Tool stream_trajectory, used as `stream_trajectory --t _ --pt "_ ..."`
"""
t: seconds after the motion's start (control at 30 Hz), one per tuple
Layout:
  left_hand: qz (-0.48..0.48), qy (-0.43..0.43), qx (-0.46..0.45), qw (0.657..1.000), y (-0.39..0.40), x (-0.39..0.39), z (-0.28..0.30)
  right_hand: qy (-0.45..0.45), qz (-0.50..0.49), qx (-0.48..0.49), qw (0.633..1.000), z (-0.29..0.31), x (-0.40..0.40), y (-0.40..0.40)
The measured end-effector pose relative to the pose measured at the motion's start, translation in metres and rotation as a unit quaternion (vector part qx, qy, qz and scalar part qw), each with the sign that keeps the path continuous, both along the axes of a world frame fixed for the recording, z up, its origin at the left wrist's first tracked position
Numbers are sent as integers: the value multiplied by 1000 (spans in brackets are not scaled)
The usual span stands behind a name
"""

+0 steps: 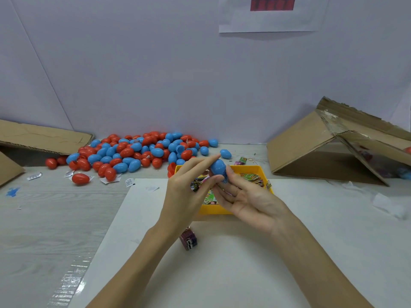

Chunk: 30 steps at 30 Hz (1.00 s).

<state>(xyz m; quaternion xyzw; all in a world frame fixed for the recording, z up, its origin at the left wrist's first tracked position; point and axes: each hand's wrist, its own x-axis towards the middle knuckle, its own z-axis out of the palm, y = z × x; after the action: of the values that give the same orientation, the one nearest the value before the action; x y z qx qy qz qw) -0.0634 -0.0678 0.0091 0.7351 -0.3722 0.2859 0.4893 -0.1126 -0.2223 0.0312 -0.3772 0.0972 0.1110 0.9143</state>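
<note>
A: Where is the blue egg (218,168) sitting?

B: Both hands are holding it just above the far end of the yellow tray (213,209). The left hand (189,192) is pinching its top, fingers and thumb closing on it. The right hand (246,198) is cupping it from below, thumb pressing its side.

A: What is crowding round?

B: Printed packets (252,179) are lying in the tray. A heap of red and blue eggs (138,152) is spreading over the table (44,218) behind. A tipped cardboard box (311,147) is lying to the right.

A: Any writing?

B: The packet print is showing too small to read, and the red strip (272,5) on the wall is blurring out.
</note>
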Motion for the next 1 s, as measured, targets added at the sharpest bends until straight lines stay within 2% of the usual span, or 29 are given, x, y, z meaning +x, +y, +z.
stream_trajectory --t 0.33,0.53,0.63,0.7,0.77,0.87,1.0 --pt "-10 5 -16 1000 1 2 -6 39 20 51 998 2 -3 7" --pt "-67 127 -41 989 -4 -4 -2 32 22 43 998 2 -3 6" --pt "-75 149 -48 985 -2 -3 -1 19 32 28 999 1 -3 4" --pt "-65 132 -38 988 2 0 2 3 29 2 1000 1 -4 3" --pt "-46 87 4 995 5 3 4 -34 5 -68 997 1 -5 5" --pt "-45 46 52 997 7 3 6 -84 -69 -214 971 -3 -5 10" --pt "-43 13 96 994 10 5 5 -90 -109 -288 947 -7 -3 11"
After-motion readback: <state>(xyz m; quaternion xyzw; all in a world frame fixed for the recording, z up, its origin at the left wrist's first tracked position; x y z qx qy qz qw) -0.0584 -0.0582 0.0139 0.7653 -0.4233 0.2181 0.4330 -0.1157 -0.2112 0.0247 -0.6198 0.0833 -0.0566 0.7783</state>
